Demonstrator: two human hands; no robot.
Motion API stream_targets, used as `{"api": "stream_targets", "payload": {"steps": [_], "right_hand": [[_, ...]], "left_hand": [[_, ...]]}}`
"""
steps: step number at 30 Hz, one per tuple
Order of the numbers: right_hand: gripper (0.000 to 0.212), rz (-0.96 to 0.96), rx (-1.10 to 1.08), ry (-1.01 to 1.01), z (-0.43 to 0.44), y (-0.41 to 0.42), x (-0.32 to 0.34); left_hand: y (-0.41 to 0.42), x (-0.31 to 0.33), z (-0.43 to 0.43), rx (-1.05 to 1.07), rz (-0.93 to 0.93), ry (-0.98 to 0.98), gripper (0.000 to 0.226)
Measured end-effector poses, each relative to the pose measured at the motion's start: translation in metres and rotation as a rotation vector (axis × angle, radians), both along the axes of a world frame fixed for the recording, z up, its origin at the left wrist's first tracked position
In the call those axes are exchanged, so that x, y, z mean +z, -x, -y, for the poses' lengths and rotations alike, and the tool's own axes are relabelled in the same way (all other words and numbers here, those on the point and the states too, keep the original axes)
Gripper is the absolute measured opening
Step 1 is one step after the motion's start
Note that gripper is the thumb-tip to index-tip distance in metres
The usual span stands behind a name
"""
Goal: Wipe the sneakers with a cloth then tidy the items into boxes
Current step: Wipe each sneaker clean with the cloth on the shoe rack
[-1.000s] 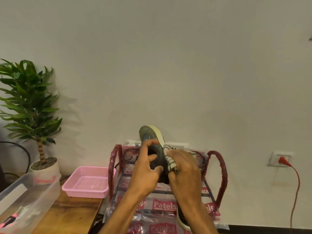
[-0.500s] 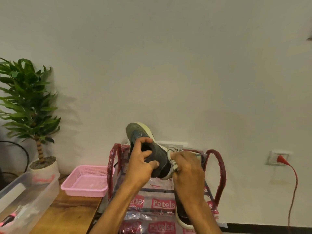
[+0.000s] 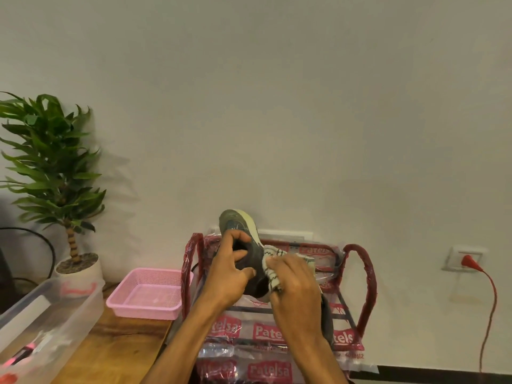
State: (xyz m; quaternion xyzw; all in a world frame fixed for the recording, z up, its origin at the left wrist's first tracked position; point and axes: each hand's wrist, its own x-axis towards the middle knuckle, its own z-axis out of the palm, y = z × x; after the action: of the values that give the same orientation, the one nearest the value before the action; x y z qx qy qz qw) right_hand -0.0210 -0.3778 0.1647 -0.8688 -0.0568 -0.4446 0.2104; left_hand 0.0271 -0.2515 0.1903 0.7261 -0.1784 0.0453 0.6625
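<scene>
sneaker [image 3: 241, 233] at frame centre, heel end hidden behind both hands; toe points to 12 o'clock, cream rubber sole edge faces 3 o'clock, upper dark and matte. left hand [image 3: 228, 277] – fingers and thumb curled round upper. right hand [image 3: 295, 285] at 3 o'clock of sneaker, fingers bunched on cloth [image 3: 273, 262] – white, dark-striped, nubby, pressed to sole. second sneaker [image 3: 328, 320] mostly hidden behind right forearm, on red plastic-wrapped rack [image 3: 366, 286]. clear box [image 3: 41, 314] at 8 o'clock, cut off by frame; contents blurred.

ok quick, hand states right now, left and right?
Left hand: grips the sneaker, holding it up.
Right hand: holds the cloth, pressing it against the sneaker's side.
</scene>
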Motion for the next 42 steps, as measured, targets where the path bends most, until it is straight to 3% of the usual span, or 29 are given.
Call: {"api": "stream_targets", "payload": {"steps": [3, 8, 15, 28, 32, 38, 42], "right_hand": [[0.052, -0.037, -0.036, -0.126, -0.001, -0.011, 0.004], [0.058, -0.015, 0.012, -0.145, -0.009, -0.011, -0.001], [0.06, -0.153, 0.014, -0.197, -0.015, -0.012, -0.031], [0.048, -0.399, 0.026, -0.242, -0.024, -0.017, -0.059], [0.051, -0.404, 0.038, -0.237, -0.025, -0.018, -0.061], [0.04, -0.429, 0.048, -0.255, -0.024, -0.012, -0.061], [0.036, -0.467, 0.037, -0.256, -0.022, -0.013, -0.067]], "left_hand": [[0.002, -0.003, 0.0, -0.035, -0.001, -0.015, 0.059], [-0.003, -0.012, -0.002, -0.016, -0.064, 0.057, 0.06], [-0.007, -0.043, -0.009, -0.035, -0.157, 0.006, 0.066], [-0.007, -0.09, -0.021, -0.042, -0.297, -0.023, 0.053], [-0.01, -0.087, -0.02, 0.03, -0.426, 0.094, 0.057], [-0.02, -0.083, -0.012, 0.159, -0.685, 0.183, 0.03], [-0.021, -0.076, -0.004, 0.228, -0.563, 0.062, 0.051]]}}
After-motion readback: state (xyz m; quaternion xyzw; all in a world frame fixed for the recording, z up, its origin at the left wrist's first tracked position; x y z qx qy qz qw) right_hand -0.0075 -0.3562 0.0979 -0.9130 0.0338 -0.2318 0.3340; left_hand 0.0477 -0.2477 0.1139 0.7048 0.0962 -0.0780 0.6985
